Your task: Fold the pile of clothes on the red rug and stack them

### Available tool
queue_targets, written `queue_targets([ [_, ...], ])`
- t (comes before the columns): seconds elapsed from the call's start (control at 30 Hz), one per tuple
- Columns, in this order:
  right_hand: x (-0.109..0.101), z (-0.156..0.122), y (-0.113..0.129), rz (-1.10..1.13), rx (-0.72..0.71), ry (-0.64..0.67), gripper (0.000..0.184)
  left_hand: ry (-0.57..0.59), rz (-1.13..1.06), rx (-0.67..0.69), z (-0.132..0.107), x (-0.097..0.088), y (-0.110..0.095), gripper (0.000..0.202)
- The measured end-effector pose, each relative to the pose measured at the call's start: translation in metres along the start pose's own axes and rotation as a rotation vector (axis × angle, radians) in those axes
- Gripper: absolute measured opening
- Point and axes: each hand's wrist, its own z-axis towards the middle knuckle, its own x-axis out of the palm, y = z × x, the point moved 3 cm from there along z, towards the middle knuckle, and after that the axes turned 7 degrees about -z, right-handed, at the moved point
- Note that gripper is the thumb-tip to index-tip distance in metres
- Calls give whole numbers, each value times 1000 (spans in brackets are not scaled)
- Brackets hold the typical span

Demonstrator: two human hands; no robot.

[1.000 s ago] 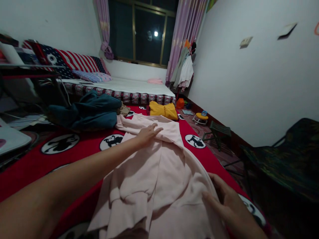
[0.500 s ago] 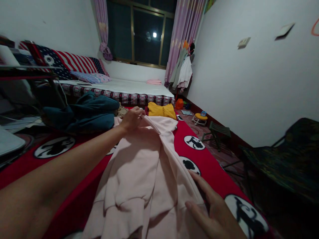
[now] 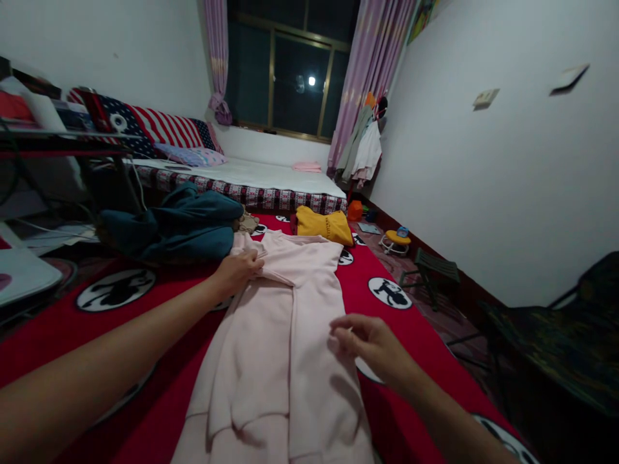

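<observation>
A pale pink sweatshirt [image 3: 314, 303] lies lengthwise on the red blanket [image 3: 184, 322], its sleeves folded in over the body and its lower end running out of view at the bottom. My left hand [image 3: 240, 267] pinches the fabric at the upper left, near the shoulder. Just above the right side of the sweatshirt is my right hand [image 3: 365, 341], fingers loosely curled with a gap between thumb and forefinger, holding nothing.
Beyond the sweatshirt lies a folded yellow garment [image 3: 325, 225]. Dark teal clothing [image 3: 178, 222] is heaped at the left. On the right stand a folding stool [image 3: 435, 269], a small yellow-seated stool [image 3: 396, 238] and a dark camouflage chair [image 3: 556, 335].
The raised right edge of the sweatshirt has been folded inward and now lies flat. My left hand moved down and left; my right hand rose off the cloth and moved up and left.
</observation>
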Motion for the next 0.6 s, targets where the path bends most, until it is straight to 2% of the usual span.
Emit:
queue_targets([
  [0.1,-31,65,-16,-78,-27,-238,31,3,13,-13,-1,2,-1,18],
  [0.2,-52,125,-28,-233,-48,-370,21,9,6,-37,1,2,-2,15],
  [0.27,-58,163,-32,-370,-53,-424,24,0,-9,-62,1,2,-1,14],
  [0.43,-49,238,-32,-700,-83,-370,38,-89,-98,-191,-2,5,4,25],
  [0.6,-35,264,-35,-816,-137,-259,49,-104,-203,-243,-7,15,10,35],
])
